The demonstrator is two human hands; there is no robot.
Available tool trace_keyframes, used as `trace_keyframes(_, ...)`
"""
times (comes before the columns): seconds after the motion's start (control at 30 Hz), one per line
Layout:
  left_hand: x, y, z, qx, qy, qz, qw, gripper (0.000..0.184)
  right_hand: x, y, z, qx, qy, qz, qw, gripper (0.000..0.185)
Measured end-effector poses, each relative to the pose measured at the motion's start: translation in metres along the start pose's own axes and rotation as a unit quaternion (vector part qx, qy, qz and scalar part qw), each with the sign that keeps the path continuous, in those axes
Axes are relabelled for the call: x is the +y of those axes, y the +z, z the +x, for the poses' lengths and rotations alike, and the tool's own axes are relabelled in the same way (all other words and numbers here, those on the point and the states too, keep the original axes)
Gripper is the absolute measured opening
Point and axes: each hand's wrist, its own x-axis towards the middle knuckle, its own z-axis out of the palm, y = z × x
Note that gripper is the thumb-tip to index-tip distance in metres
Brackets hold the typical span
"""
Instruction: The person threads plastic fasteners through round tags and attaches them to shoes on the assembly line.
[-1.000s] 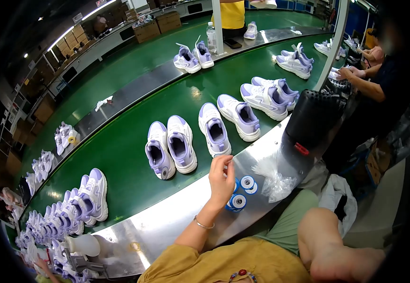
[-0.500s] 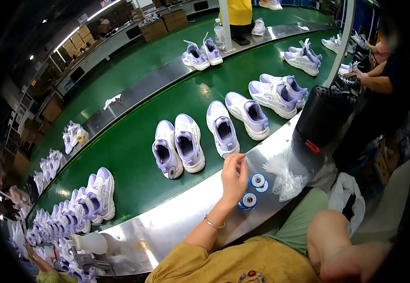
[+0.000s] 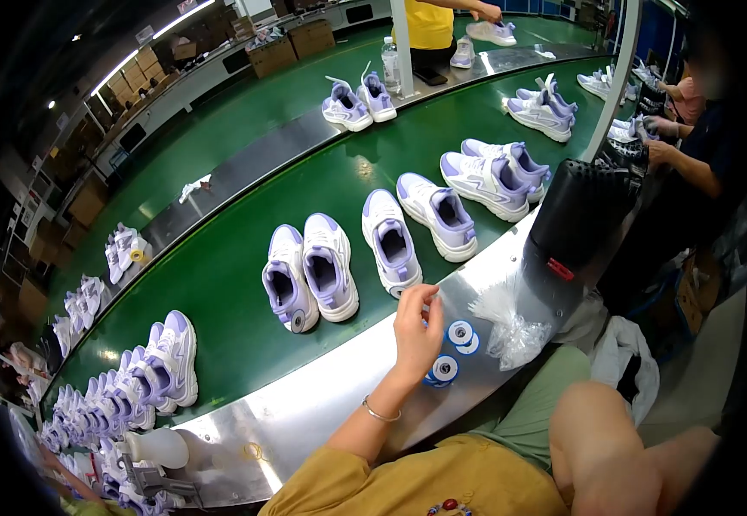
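My left hand (image 3: 416,331), with a bracelet at the wrist, is just above the metal ledge near the heel of a white and lilac sneaker (image 3: 390,236). Its fingers are curled, index finger close to the thumb; anything between them is too small to make out. A round disc shows on that heel beside the fingers. Another round disc (image 3: 298,321) sits on the heel of a neighbouring sneaker (image 3: 287,275). Blue-rimmed white rolls (image 3: 445,369) lie by my hand. At lower right my bent right arm (image 3: 597,421) shows, but its hand does not.
Several sneakers stand on the green belt (image 3: 236,370), with a tight row (image 3: 162,361) at left. On the ledge (image 3: 330,378) are a clear plastic bundle (image 3: 515,335) and a black perforated object (image 3: 575,211). Co-workers handle shoes at right and at the back.
The whole view has shifted slightly, so things sit a little further left. At the back, a co-worker's hand has come into view on a sneaker. My left hand stays by the heel.
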Motion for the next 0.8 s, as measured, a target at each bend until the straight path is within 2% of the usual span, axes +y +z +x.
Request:
trace_keyframes(0.2, -0.001, 0.003, -0.001, 0.003, 0.016, 0.011, 1.000, 0.014, -0.004, -0.017, -0.005, 0.013, -0.005, -0.005, 1.000, 0.008)
trace_keyframes(0.33, 0.006, 0.004, -0.007, -0.008, -0.018, 0.002, 1.000, 0.014, -0.015, -0.032, 0.000, 0.021, -0.004, -0.009, 1.000, 0.008)
trace_keyframes(0.47, 0.002, 0.007, 0.000, -0.003, -0.006, 0.010, 1.000, 0.014, -0.023, -0.040, 0.001, 0.019, -0.005, -0.009, 1.000, 0.008)
trace_keyframes(0.8, 0.005, 0.013, 0.002, -0.011, -0.004, 0.002, 1.000, 0.014, 0.002, -0.034, 0.004, 0.013, -0.008, -0.017, 1.000, 0.008)
